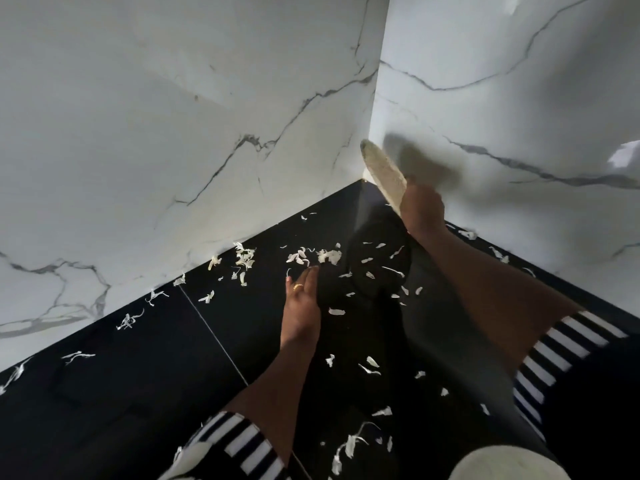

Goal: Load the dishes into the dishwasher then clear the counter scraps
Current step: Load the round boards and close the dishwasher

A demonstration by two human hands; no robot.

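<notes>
White peel scraps (329,256) lie scattered over the black counter (138,358), thickest along the left wall and near the corner. My left hand (301,306), with a ring on one finger, rests edge-down on the counter with straight fingers. Its fingertips are just short of a scrap pile and it holds nothing. My right hand (422,206) grips a pale, speckled flat plate (382,171). The plate is tilted up on edge above the counter in the corner and casts a round shadow below.
Two white marble walls (207,116) meet in a corner and close the counter at the back and right. A seam (214,337) runs across the counter. Pale rounded shapes (509,462) sit at the bottom edge; I cannot tell what they are.
</notes>
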